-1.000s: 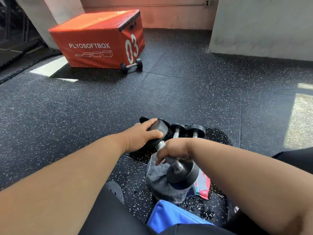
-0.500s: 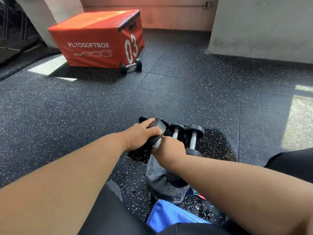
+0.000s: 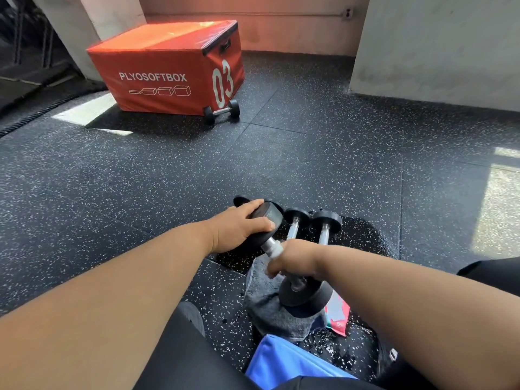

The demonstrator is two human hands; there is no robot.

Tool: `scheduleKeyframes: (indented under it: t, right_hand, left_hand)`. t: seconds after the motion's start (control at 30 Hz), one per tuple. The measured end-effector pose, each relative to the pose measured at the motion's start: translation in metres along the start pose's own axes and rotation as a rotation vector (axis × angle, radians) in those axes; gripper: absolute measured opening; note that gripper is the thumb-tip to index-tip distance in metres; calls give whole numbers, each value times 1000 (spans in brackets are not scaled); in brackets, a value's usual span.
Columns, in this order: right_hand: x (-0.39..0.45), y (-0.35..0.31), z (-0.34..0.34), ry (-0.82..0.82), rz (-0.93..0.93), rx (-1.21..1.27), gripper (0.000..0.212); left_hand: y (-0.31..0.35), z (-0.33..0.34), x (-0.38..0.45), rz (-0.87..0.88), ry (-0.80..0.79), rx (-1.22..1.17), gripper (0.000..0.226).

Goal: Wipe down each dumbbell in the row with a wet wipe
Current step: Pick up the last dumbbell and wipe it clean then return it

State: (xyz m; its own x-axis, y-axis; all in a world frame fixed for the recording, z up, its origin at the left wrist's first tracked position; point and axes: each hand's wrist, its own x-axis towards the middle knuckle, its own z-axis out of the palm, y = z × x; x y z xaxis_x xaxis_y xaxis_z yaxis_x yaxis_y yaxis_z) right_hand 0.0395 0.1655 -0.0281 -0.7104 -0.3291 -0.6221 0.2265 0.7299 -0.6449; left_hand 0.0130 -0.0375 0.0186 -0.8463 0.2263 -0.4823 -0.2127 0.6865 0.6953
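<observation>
Two hands on one tilted dumbbell point(image 3: 284, 254): left hand point(image 3: 239, 229) fingers curled over far head, right hand point(image 3: 295, 258) fingers clamped round handle with white wipe point(image 3: 277, 250); near head on grey towel point(image 3: 277, 313).

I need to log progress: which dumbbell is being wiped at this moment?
The tilted dumbbell held in both hands; the two dumbbells beside it lie untouched on the floor.
</observation>
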Motion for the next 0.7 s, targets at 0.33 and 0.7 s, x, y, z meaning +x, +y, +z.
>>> scheduleKeyframes:
  t: [0.33,0.7]
  right_hand:
    - [-4,-4,-17,-81,-27,-292,30]
    - [0,6,0,146,-15,-571,38]
  left_hand:
    - [17,2,-12,48,13,146,108]
    - [2,1,1,5,33,15,108]
